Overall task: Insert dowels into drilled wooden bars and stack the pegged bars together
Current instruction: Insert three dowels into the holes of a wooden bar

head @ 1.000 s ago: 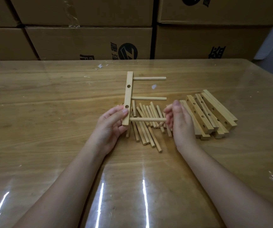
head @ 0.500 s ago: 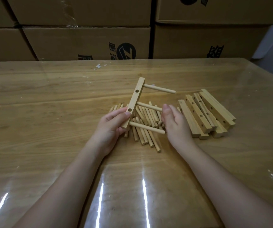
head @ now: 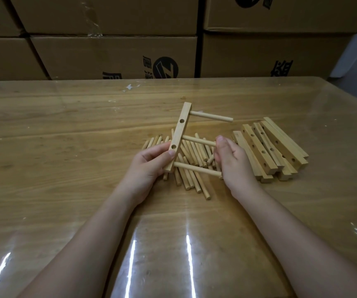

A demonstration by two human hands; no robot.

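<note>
My left hand (head: 148, 166) grips the near end of a drilled wooden bar (head: 180, 134), held tilted above the table. Three dowels stick out of the bar to the right; two empty holes show on its face. The far dowel (head: 210, 116) is free. My right hand (head: 231, 162) rests its fingers against the tips of the middle dowel (head: 199, 141) and the near dowel (head: 196, 169). Whether it grips either is hidden. A pile of loose dowels (head: 191, 168) lies on the table under the bar.
A stack of several drilled bars (head: 270, 147) lies right of my right hand. The wooden table (head: 65, 147) has a glossy clear cover. Cardboard boxes (head: 113, 57) stand along the far edge. The table's right edge runs near the bar stack.
The bar with its three dowels has been lifted and tilted, its far end swinging right. My right hand has shifted from the near dowel's tip toward the middle dowel.
</note>
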